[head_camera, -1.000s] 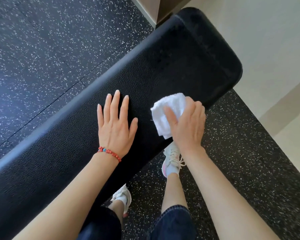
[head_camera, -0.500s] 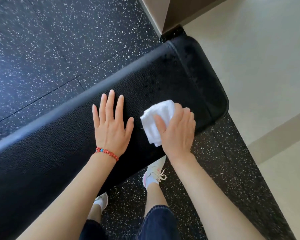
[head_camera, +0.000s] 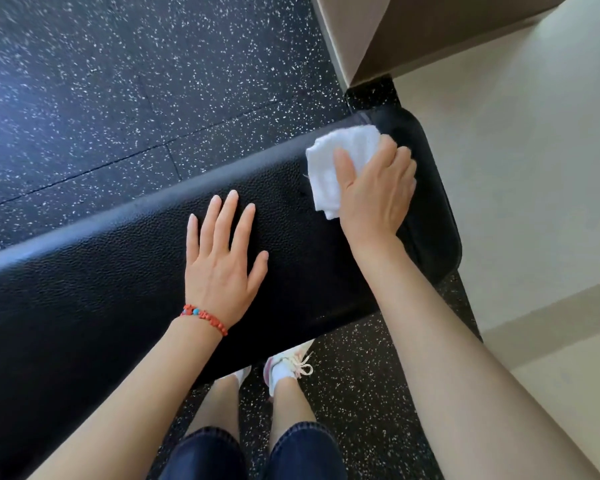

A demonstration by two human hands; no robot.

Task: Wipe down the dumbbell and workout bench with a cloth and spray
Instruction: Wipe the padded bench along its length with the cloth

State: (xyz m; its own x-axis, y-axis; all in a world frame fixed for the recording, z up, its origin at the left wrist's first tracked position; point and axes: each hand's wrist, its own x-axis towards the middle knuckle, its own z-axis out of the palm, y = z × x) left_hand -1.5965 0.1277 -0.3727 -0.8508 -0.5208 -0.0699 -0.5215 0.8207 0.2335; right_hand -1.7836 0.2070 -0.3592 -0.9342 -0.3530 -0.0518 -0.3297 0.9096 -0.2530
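A long black padded workout bench (head_camera: 94, 289) runs from the lower left to the right middle of the head view. My left hand (head_camera: 222, 258) lies flat on the pad with fingers spread, a red bead bracelet on its wrist. My right hand (head_camera: 378, 188) presses a folded white cloth (head_camera: 333, 161) onto the pad near the bench's right end, its thumb lying over the cloth and its fingers curled round the far edge. No dumbbell or spray bottle is in view.
Black speckled rubber flooring (head_camera: 118, 81) surrounds the bench. A beige tiled floor (head_camera: 534, 150) begins just beyond the bench's right end. A brown wall corner (head_camera: 395, 32) stands at the top right. My feet in white sneakers (head_camera: 288, 368) stand under the bench's near edge.
My right hand has slid the cloth away from me and toward the bench's right end. My left hand stays flat on the pad. The camera view has shifted so more of the bench's end shows.
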